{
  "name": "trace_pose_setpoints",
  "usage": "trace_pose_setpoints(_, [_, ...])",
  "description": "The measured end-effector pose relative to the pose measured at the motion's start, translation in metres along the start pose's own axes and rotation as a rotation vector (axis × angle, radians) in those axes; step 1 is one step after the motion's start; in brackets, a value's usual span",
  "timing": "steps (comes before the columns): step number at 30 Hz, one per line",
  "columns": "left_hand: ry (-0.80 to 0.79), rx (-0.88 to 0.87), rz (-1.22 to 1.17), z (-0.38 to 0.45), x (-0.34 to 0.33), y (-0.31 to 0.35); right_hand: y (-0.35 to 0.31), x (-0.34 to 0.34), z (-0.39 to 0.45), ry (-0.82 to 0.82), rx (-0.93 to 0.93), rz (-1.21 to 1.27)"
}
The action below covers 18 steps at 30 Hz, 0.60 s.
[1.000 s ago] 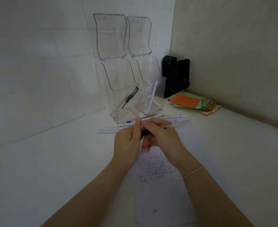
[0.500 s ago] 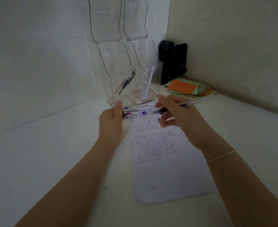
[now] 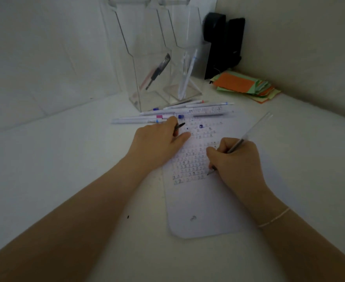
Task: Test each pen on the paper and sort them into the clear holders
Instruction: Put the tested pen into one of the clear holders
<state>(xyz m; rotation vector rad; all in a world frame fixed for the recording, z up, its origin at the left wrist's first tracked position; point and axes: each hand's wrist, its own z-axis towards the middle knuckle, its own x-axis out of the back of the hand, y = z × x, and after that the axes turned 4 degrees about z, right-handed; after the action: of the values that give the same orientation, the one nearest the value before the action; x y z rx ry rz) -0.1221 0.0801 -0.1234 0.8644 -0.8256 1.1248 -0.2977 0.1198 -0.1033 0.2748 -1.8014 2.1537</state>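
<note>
My right hand (image 3: pixel 235 161) grips a clear-barrelled pen (image 3: pixel 255 129), its tip touching the paper (image 3: pixel 202 200) just below rows of small test marks. My left hand (image 3: pixel 159 142) rests on the paper's upper left edge and pinches a dark pen cap (image 3: pixel 179 126). Several white pens (image 3: pixel 167 115) lie in a loose row across the paper's far edge. Behind them stand two clear holders: the left holder (image 3: pixel 147 78) contains a black pen and a pink one, the right holder (image 3: pixel 186 78) contains white pens.
A stack of orange and green paper slips (image 3: pixel 247 86) lies at the back right, beside a black device (image 3: pixel 222 43) in the wall corner. Walls close off the back and the right side of the white table (image 3: pixel 66 169).
The pen came apart: my left hand drew the cap off and settled on the paper, my right hand brought the pen down to the sheet. The view tilted downward.
</note>
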Motion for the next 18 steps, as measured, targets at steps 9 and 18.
trace_pose_setpoints(9, [-0.032,-0.019,0.05,0.0021,0.0003,-0.0011,0.0009,-0.0027,-0.0018,0.032,0.044,-0.085])
trace_pose_setpoints(18, [-0.048,-0.025,0.028,0.003,-0.0002,-0.0015,0.0003,-0.0017,-0.0018,0.02,0.063,-0.113])
